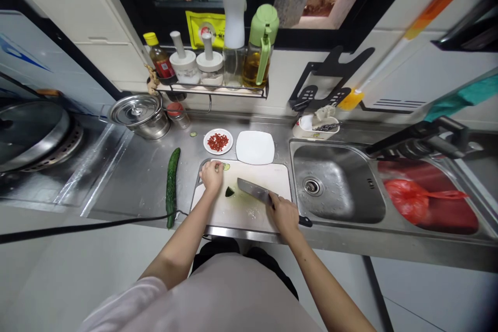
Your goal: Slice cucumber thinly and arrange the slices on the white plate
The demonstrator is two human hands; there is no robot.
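Observation:
A white cutting board (268, 176) lies on the steel counter in front of me. My right hand (284, 213) is closed round the handle of a cleaver (253, 190), whose blade rests flat-angled over the board. My left hand (212, 175) sits at the board's far left corner with fingers curled, pinching something small I cannot make out. A dark green cucumber end piece (229, 192) lies between my hands. A thin cucumber slice (226, 166) rests beside my left fingertips. A whole cucumber (171, 185) lies on the counter left of the board.
Behind the board stand a small plate of chopped red chilli (218, 141) and an empty white square plate (254, 147). A lidded steel pot (139, 114) is at the left, a sink (334, 184) at the right, with a red bag (412, 199) in the far basin.

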